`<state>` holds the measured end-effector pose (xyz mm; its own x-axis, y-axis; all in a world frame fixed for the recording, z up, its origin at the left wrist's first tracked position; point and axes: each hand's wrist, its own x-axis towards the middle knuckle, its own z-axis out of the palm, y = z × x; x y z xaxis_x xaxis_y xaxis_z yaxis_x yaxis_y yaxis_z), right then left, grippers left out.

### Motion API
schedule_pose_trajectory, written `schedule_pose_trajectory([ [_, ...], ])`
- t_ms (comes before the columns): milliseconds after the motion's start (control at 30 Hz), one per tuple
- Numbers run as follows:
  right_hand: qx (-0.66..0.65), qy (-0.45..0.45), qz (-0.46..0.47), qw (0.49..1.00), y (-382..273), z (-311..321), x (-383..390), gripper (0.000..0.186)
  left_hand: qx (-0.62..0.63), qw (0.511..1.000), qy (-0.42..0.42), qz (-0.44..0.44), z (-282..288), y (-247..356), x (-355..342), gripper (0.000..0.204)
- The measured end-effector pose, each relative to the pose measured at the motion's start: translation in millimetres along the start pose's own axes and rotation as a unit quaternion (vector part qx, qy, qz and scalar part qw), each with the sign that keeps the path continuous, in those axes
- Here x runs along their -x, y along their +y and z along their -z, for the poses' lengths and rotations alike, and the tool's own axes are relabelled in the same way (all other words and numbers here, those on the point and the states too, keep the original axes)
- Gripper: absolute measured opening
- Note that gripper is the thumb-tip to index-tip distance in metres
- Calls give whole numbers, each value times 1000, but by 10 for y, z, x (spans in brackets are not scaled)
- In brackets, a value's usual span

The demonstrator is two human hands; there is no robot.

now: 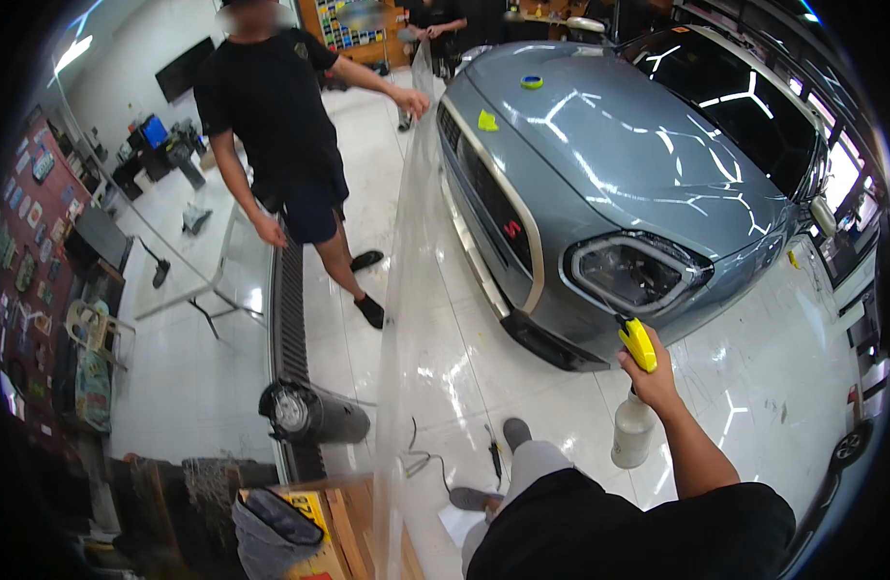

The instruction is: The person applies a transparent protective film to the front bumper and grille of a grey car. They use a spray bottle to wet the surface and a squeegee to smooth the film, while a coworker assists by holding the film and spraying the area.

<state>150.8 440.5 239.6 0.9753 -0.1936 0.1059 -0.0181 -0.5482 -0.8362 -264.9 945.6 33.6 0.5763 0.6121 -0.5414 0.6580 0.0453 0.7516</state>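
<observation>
The person's right hand (657,375) is clamped around the neck of a translucent white plastic spray bottle (633,432) with a bright yellow trigger head (642,348), held just in front of the glossy grey-blue car (599,145), near its dark, pale-rimmed headlight (638,273). The person's left hand is out of view, so whether it is open or holding anything cannot be told. Along the front of the car, to its left in the view, a long clear plastic sheet (406,242) runs from the far end toward the lower edge. Across that sheet from the car stands a co-worker in a black T-shirt and dark shorts (271,116), with one outstretched hand (412,102) at the sheet's edge. On the car's bonnet lie a small lime-green rounded object with a dark blue centre (532,82) and, nearer the grille, a yellow-green angular piece (488,121). On the floor in front of the car are a thin black-handled tool (494,456) and, farther left, a dark cylindrical tank (334,416).
</observation>
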Motion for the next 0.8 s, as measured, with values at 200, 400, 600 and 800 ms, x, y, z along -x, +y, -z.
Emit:
schedule_pose_trajectory([
  [200, 148, -118, -15, 982, 439, -126, 554, 50, -115, 992, -1, 43, 656, -1116, 703, 37],
  [400, 87, -126, 43, 987, 205, -545, 302, 52, 137, 984, 46, 106, 511, -164, 1360, 28],
  [600, -36, -121, 162, 979, 499, -656, 207, 48, 13, 996, 69, -63, 89, 124, 1918, 34],
  [800, -135, -204, 144, 959, 723, -237, -47, 50, 19, 991, 123, -58, -429, 781, 2596, 40],
])
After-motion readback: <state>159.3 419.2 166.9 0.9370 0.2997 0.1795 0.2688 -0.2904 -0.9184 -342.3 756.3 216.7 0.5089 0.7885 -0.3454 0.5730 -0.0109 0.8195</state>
